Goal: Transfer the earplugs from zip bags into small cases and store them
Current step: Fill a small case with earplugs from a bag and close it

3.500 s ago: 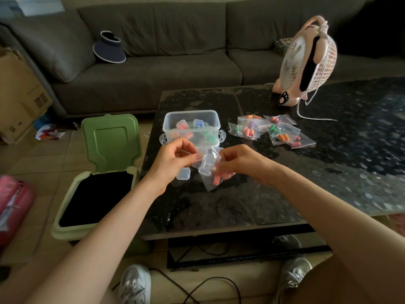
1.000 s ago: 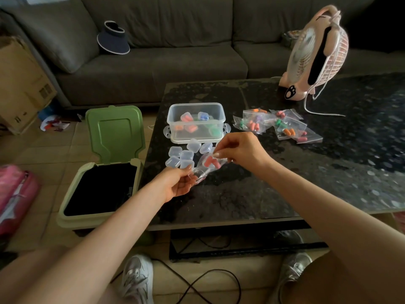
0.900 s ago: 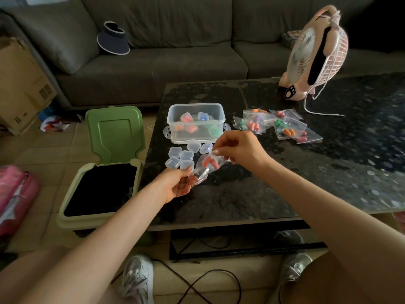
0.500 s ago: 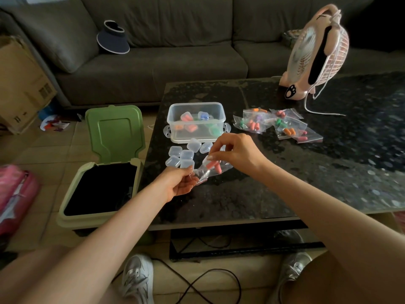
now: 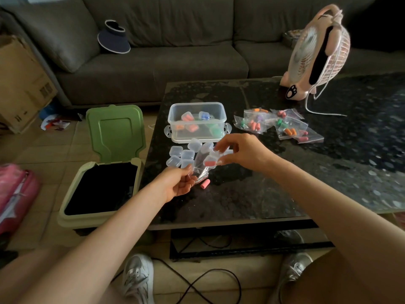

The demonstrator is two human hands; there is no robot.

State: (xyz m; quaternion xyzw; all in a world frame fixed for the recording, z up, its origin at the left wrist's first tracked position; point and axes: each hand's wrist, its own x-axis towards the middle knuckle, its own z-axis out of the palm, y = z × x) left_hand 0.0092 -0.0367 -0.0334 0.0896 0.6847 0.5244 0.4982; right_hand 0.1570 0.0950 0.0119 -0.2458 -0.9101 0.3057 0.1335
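Observation:
Both hands hold one clear zip bag over the dark table. My left hand pinches its lower end. My right hand grips its upper end, tilted downward. One pink earplug is still inside the bag. Another pink earplug lies on the table just below the bag's mouth. Several empty small clear cases sit in a cluster behind the bag. A clear storage box behind them holds filled cases. More zip bags with coloured earplugs lie to the right.
A green bin with its lid up stands on the floor at the table's left edge. A pink fan and its white cord occupy the far right of the table. The grey sofa is behind; black cables and my shoes are below.
The bag has been tipped mouth-down by my right hand, and one pink earplug has dropped out onto the table. My left hand stayed near the bag's lower end.

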